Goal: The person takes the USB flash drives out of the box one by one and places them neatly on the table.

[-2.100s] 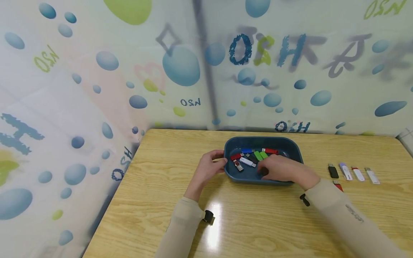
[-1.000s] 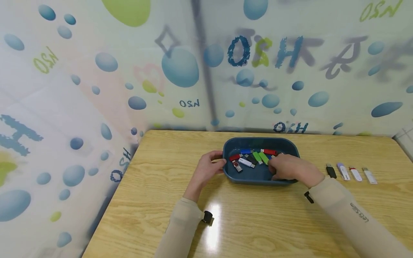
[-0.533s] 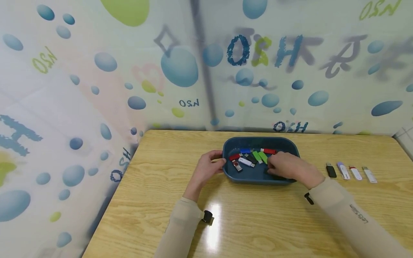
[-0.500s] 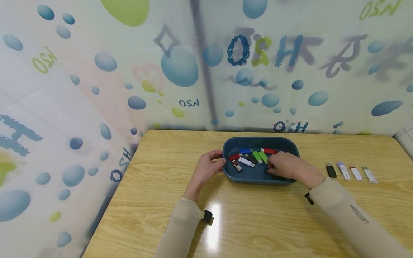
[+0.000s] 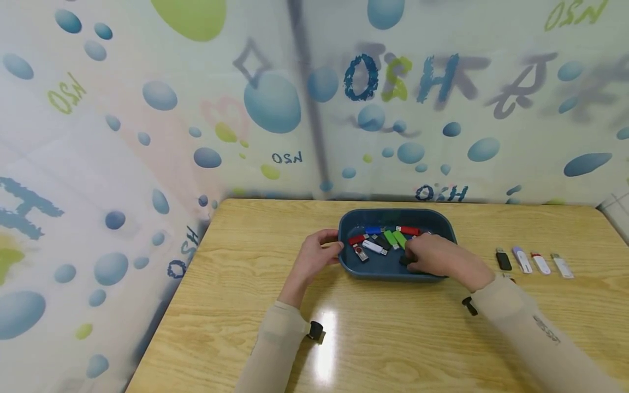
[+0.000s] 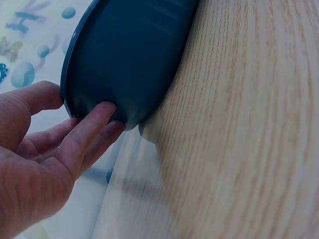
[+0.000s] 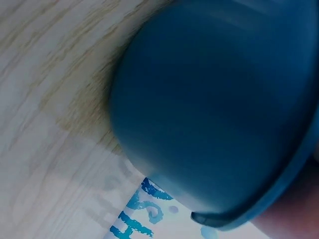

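A dark blue plastic bin (image 5: 349,267) stands on the table, holding several USB sticks. My left hand (image 5: 316,254) grips its left end at the rim; in the left wrist view, fingertips (image 6: 107,109) lie against the outer wall. My right hand (image 5: 432,255) reaches into the right half, fingers curled down, with a black USB stick (image 5: 405,261) at the fingertips. Beside it lie two green sticks (image 5: 400,239), a white stick (image 5: 374,247), a silver-and-red one (image 5: 360,252), red ones (image 5: 408,230) and a blue one (image 5: 373,230). The right hand's fingers are mostly hidden in the right wrist view.
On the wooden table (image 5: 393,333), right of the bin, a row holds a black stick (image 5: 503,260), a purple-white one (image 5: 522,260), a red-white one (image 5: 541,263) and a white one (image 5: 563,266). Another stick is partly hidden by the right sleeve (image 5: 511,305). Patterned fabric hangs behind.
My right hand moved right inside the bin, then slightly back left, and a black stick now shows at its fingertips. The left hand stays at the bin's end.
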A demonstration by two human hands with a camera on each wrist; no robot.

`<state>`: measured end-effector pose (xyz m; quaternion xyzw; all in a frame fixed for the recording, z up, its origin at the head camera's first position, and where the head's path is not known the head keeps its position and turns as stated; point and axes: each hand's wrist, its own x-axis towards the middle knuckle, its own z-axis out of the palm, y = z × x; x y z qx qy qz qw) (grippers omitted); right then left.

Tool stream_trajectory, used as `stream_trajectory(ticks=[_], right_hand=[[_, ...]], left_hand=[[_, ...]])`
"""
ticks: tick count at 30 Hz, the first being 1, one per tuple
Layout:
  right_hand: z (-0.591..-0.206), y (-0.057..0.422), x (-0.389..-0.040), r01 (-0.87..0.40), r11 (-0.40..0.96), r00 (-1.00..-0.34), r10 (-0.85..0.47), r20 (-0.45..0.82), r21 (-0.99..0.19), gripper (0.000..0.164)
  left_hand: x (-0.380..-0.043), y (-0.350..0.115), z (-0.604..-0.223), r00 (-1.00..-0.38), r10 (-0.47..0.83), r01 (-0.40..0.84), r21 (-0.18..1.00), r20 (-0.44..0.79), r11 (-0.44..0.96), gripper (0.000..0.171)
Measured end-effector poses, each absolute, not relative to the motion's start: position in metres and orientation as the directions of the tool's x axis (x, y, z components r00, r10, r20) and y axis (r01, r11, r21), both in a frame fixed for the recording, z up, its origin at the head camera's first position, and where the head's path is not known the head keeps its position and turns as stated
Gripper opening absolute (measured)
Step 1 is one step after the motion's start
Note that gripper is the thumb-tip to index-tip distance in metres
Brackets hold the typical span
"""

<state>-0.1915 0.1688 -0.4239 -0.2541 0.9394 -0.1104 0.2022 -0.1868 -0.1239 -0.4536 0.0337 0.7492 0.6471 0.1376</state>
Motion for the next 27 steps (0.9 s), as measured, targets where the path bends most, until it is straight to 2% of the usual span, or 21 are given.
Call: stream_trajectory(ticks=[7, 12, 27], right_hand=[[-0.417, 0.178, -0.182, -0.392, 0.826, -0.863, -0.483, -0.149, -0.405, 0.016], [-0.41, 0.188, -0.173, -0.363, 0.831, -0.904, -0.424, -0.058, -0.422, 0.021], [-0.401, 0.232, -0.141, -0.255, 0.861, -0.965, -0.258, 0.055, -0.44, 0.03]], left_hand=[[-0.186, -0.123, -0.453, -0.96, 0.225, -0.129, 0.978, -0.164, 0.163, 0.04], [-0.186, -0.123, -0.453, -0.961, 0.223, -0.131, 0.979, -0.164, 0.157, 0.04], [-0.185, -0.121, -0.451, -0.964, 0.213, -0.126, 0.978, -0.161, 0.167, 0.039]])
